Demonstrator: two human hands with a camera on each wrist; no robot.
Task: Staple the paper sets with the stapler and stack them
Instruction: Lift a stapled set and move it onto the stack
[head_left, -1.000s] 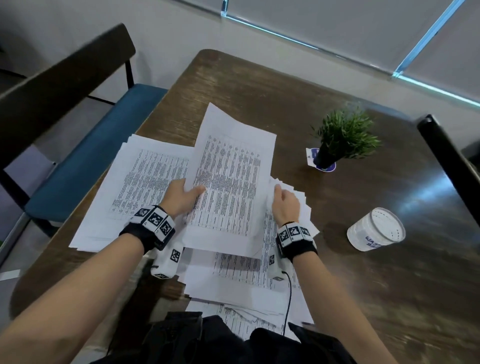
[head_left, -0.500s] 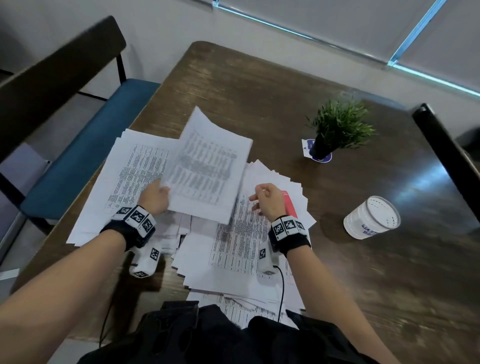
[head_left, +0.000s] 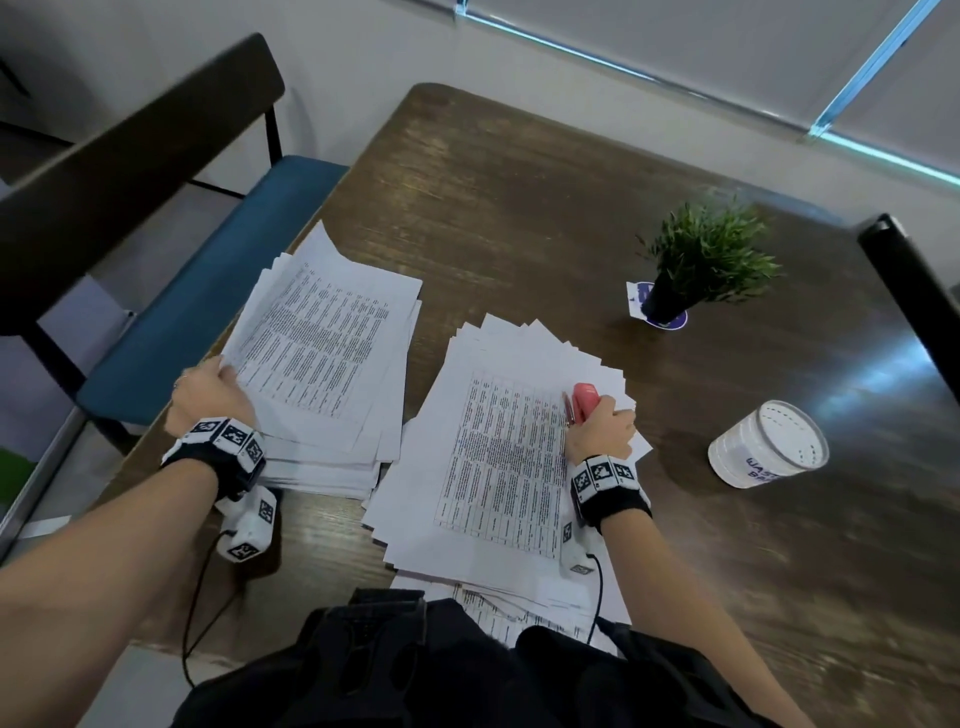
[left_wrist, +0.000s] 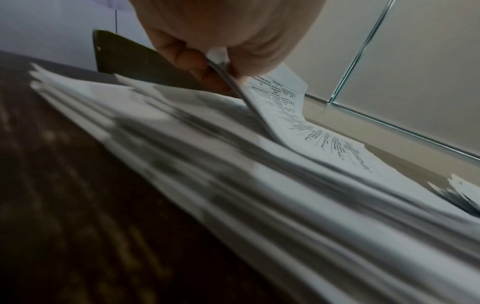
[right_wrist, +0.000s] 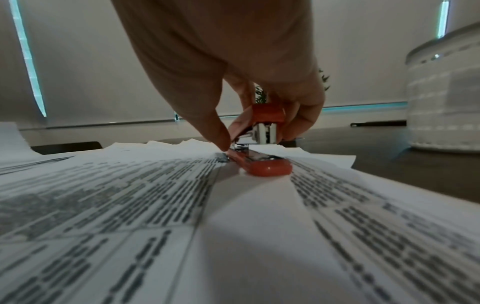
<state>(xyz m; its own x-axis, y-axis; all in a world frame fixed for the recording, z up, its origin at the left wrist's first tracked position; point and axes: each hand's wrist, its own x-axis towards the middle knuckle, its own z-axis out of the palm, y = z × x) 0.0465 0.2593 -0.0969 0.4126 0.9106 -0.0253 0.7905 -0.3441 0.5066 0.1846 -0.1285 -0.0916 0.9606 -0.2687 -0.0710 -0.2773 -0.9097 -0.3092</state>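
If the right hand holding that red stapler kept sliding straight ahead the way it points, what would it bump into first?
Probably nothing soon: beyond the right hand and red stapler lie fanned paper edges, then bare table.

Blurred by motion: near edges of the left paper stack (left_wrist: 259, 195). Too small to read: print on the loose sheets (head_left: 498, 457). Hidden behind the right hand (head_left: 602, 431): rear of the red stapler (head_left: 586, 400). Cut off: lettering on the white cup (head_left: 766, 452).

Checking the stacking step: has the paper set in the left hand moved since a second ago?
Yes. The paper set went left, from above the loose sheets onto the stack beside the blue bench.
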